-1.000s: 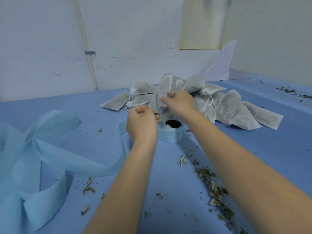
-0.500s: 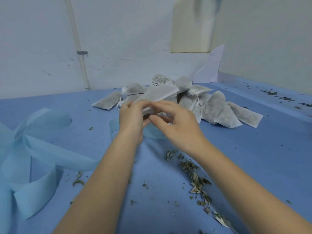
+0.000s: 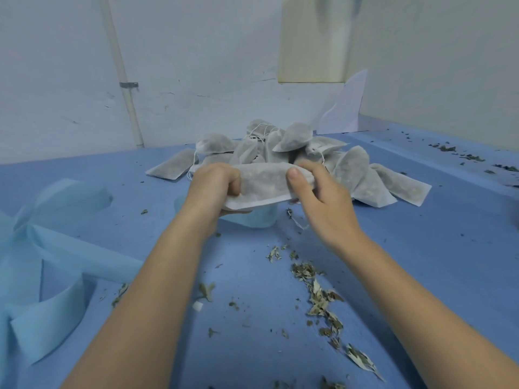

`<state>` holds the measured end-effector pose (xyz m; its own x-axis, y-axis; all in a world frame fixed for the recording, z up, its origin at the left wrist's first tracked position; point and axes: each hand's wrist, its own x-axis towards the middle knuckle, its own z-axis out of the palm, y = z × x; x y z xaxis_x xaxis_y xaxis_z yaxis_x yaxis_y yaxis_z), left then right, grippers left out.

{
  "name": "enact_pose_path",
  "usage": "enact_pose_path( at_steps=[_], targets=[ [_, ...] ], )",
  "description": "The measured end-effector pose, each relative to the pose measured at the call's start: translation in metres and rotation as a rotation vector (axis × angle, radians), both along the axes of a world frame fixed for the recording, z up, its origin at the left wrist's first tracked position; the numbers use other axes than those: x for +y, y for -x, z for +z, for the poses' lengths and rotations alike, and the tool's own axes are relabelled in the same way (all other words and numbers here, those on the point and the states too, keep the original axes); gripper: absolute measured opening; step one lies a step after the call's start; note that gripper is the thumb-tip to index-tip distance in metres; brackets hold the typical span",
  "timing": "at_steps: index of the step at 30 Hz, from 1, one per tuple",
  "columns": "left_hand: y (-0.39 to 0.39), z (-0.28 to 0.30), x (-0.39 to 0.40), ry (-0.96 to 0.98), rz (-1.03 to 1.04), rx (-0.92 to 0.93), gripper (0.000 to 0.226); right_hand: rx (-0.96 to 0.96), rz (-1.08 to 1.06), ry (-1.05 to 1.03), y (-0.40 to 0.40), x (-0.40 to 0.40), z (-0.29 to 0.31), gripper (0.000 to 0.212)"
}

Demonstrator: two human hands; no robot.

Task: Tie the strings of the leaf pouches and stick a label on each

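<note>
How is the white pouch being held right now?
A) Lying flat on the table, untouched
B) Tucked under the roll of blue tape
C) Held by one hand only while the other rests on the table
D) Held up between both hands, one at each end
D: the left hand grips one end of the pouch and the right hand pinches the other, lifting it above the blue table.

Both forearms bare, no sleeves (short trimmed thumbnail on right hand (image 3: 323, 197)).

pouch pile (image 3: 351, 167) blocks far centre, ribbon loops (image 3: 42, 248) crowd left, leaf crumbs (image 3: 320, 299) near right
</note>
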<state>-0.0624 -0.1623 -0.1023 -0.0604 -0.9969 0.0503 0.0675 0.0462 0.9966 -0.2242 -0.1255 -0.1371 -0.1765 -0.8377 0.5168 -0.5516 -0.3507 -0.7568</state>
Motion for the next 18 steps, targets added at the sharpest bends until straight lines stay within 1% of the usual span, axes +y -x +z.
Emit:
enact_pose_path(
  at_steps=[2, 3, 4, 6, 8, 9, 10, 11, 14, 16, 18],
  targets=[
    [-0.001, 0.000, 0.002, 0.008, 0.009, -0.032, 0.017, 0.023, -0.015, -0.042, 0.000, -0.001, -0.003, 0.037],
    [-0.002, 0.000, 0.002, 0.034, 0.023, -0.100, 0.010, 0.041, -0.026, -0.055, 0.000, -0.002, -0.003, 0.031],
    [-0.003, 0.001, 0.003, 0.070, 0.047, -0.208, 0.005, 0.052, -0.037, -0.062, -0.001, -0.002, -0.003, 0.030],
    [-0.005, 0.004, 0.003, 0.161, 0.078, -0.499, 0.023, 0.059, -0.050, -0.060, -0.001, -0.001, -0.001, 0.037],
    [-0.003, 0.007, 0.005, 0.265, 0.047, -0.827, 0.049, 0.073, -0.044, -0.042, -0.001, -0.001, 0.000, 0.044],
    [0.000, 0.010, 0.009, 0.311, 0.008, -0.905, 0.061, 0.080, -0.031, -0.038, -0.002, -0.001, 0.000, 0.046],
    [0.004, 0.012, 0.013, 0.346, -0.047, -0.914, 0.069, 0.088, -0.013, -0.044, -0.003, -0.001, 0.000, 0.046],
    [0.010, 0.012, 0.017, 0.373, -0.115, -0.880, 0.073, 0.093, 0.010, -0.060, -0.004, -0.001, -0.001, 0.045],
    [0.027, 0.003, 0.022, 0.392, -0.257, -0.802, 0.075, 0.053, 0.091, -0.099, -0.006, 0.000, -0.003, 0.033],
    [0.030, -0.004, 0.019, 0.399, -0.273, -0.800, 0.071, 0.011, 0.134, -0.120, -0.005, 0.002, -0.002, 0.034],
    [0.028, -0.009, 0.015, 0.426, -0.250, -0.820, 0.061, -0.058, 0.175, -0.149, -0.005, 0.002, -0.001, 0.037]
  ],
)
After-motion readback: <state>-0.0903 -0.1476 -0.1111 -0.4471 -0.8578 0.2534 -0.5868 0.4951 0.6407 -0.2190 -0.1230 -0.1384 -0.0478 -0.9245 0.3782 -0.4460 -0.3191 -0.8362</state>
